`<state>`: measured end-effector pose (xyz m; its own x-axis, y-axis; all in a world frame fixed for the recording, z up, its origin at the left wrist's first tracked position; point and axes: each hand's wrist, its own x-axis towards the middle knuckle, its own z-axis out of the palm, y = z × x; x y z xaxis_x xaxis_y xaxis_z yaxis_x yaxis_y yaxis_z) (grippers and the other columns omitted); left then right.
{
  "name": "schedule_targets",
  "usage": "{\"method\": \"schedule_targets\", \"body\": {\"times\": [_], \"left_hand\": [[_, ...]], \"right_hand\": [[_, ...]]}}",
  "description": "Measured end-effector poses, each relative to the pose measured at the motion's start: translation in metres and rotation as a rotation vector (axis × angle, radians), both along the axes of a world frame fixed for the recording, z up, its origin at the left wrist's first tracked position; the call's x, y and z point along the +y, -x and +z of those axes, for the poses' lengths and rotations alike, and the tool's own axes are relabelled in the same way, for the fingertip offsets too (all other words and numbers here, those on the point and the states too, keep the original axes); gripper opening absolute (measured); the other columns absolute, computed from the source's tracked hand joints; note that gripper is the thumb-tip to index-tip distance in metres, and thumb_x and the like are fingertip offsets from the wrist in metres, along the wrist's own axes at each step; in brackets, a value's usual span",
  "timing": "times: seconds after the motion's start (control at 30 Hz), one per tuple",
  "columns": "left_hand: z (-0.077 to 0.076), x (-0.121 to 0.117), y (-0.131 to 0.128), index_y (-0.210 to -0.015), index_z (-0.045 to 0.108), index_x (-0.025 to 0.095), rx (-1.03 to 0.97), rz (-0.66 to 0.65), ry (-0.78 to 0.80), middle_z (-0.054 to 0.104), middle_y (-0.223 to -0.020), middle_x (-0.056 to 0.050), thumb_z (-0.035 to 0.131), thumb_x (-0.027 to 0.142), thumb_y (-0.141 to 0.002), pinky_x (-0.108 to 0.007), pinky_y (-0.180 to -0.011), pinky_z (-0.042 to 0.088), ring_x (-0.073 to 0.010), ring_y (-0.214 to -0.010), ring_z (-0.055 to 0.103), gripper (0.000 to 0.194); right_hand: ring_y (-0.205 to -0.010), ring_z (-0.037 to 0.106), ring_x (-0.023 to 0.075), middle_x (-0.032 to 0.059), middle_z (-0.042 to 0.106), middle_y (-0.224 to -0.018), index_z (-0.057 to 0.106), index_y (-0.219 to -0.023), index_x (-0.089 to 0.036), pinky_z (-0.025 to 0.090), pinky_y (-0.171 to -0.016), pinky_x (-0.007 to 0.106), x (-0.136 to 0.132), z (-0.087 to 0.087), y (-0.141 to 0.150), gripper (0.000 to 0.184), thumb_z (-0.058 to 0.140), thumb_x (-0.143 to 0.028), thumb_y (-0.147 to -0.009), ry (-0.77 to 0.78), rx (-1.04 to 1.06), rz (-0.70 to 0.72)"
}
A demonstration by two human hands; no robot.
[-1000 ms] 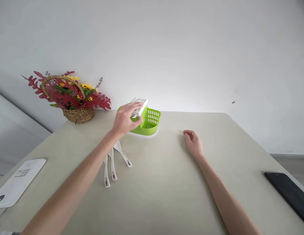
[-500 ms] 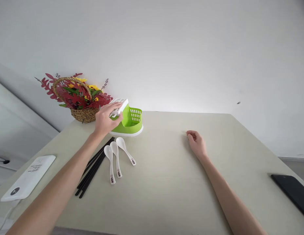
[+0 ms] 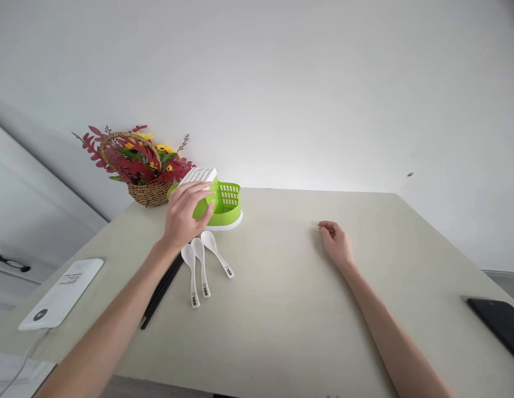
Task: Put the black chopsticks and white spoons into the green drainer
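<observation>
My left hand (image 3: 186, 213) is in front of a green plastic utensil holder (image 3: 226, 213) with a white base. Its fingers are bent and the thumb stands apart from them, with nothing seen between. A white slotted cover (image 3: 199, 174) sits on the holder's raised part, just beyond my fingers; whether they touch it I cannot tell. Below the hand lie black chopsticks (image 3: 162, 296), partly hidden by my forearm, and three white spoons (image 3: 202, 271) with printed handles. My right hand (image 3: 336, 242) rests on the table at the right, fingers loosely curled together, holding nothing visible.
A wicker basket (image 3: 147, 194) of red leaves and yellow flowers stands behind the holder at left. A white power bank-like device (image 3: 62, 296) with a cable lies at the left edge, a black phone (image 3: 499, 326) at the right. A wall (image 3: 307, 99) rises behind the table.
My left hand has let go of the white cover and come down and toward me. The cover, tilted before, now sits on the holder. The view shifted slightly; my right hand stayed resting.
</observation>
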<state>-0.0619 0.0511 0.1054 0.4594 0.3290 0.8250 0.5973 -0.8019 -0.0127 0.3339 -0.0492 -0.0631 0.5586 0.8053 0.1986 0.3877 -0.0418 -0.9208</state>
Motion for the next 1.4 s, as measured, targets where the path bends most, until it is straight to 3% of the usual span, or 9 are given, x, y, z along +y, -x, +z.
{"method": "schedule_targets", "body": {"times": [0.1,0.17,0.23,0.33,0.47,0.67,0.8,1.4], "left_hand": [[-0.011,-0.049,-0.017,-0.115,0.066,0.024,-0.049,-0.113,0.029,0.075,-0.122,-0.008,0.066,0.018,-0.094,-0.044,-0.106,0.052,-0.0245,-0.119,0.069,0.021],[-0.021,-0.082,-0.028,-0.112,0.065,0.022,-0.038,-0.19,0.202,0.075,-0.113,-0.007,0.061,0.016,-0.098,-0.038,-0.099,0.054,-0.0211,-0.109,0.07,0.016],[-0.035,-0.111,-0.036,-0.096,0.062,0.022,0.003,-0.245,0.426,0.072,-0.091,-0.001,0.055,0.016,-0.102,-0.027,-0.079,0.053,-0.014,-0.083,0.069,0.01],[-0.059,-0.143,-0.037,-0.077,0.052,0.021,0.078,-0.255,0.638,0.056,-0.064,0.006,0.053,0.02,-0.104,-0.023,-0.054,0.038,-0.0076,-0.052,0.048,0.027],[-0.084,-0.171,-0.023,-0.067,0.032,0.021,0.101,-0.169,0.807,0.032,-0.052,0.008,0.052,0.025,-0.104,-0.026,-0.048,0.023,-0.0075,-0.046,0.029,0.042],[-0.095,-0.207,-0.001,-0.068,0.023,0.022,-0.074,-0.042,1.272,0.026,-0.057,0.006,0.044,0.04,-0.106,-0.028,-0.049,0.022,-0.0105,-0.051,0.025,0.047],[-0.099,-0.218,0.002,-0.067,0.025,0.022,-0.137,-0.017,1.335,0.026,-0.058,0.005,0.044,0.042,-0.105,-0.028,-0.049,0.021,-0.0115,-0.053,0.025,0.047],[-0.105,-0.213,-0.005,-0.067,0.028,0.022,-0.061,-0.006,1.304,0.031,-0.055,0.006,0.047,0.037,-0.103,-0.028,-0.05,0.024,-0.0114,-0.051,0.028,0.044]], "right_hand": [[-0.106,0.071,0.0267,0.0086,0.077,-0.118,0.071,-0.108,-0.024,0.051,-0.1,0.046,-0.002,0.001,0.001,0.031,0.055,-0.041,-0.088,0.009,-0.006,-0.003],[-0.106,0.071,0.0266,0.0086,0.077,-0.118,0.071,-0.109,-0.024,0.051,-0.1,0.045,-0.003,0.002,0.001,0.031,0.056,-0.041,-0.088,0.017,-0.011,-0.005],[-0.106,0.071,0.0268,0.0086,0.077,-0.118,0.071,-0.108,-0.024,0.051,-0.099,0.045,-0.004,0.003,0.002,0.031,0.056,-0.041,-0.088,0.027,-0.018,-0.01],[-0.108,0.071,0.027,0.0085,0.078,-0.117,0.071,-0.108,-0.024,0.051,-0.099,0.045,-0.005,0.005,0.004,0.031,0.055,-0.042,-0.088,0.038,-0.031,-0.014],[-0.108,0.071,0.0268,0.0084,0.077,-0.119,0.072,-0.109,-0.024,0.051,-0.098,0.044,-0.006,0.006,0.004,0.032,0.056,-0.043,-0.089,0.049,-0.054,-0.011],[-0.104,0.071,0.027,0.0086,0.078,-0.117,0.073,-0.109,-0.023,0.051,-0.096,0.044,-0.006,0.005,0.003,0.032,0.058,-0.043,-0.089,0.071,-0.087,-0.018],[-0.105,0.071,0.0268,0.0092,0.077,-0.117,0.073,-0.11,-0.023,0.051,-0.095,0.044,-0.007,0.006,0.004,0.032,0.058,-0.043,-0.089,0.08,-0.103,-0.016],[-0.103,0.072,0.0256,0.006,0.078,-0.118,0.073,-0.11,-0.026,0.051,-0.089,0.041,-0.011,0.006,0.004,0.028,0.059,-0.041,-0.09,0.127,-0.154,-0.038]]}}
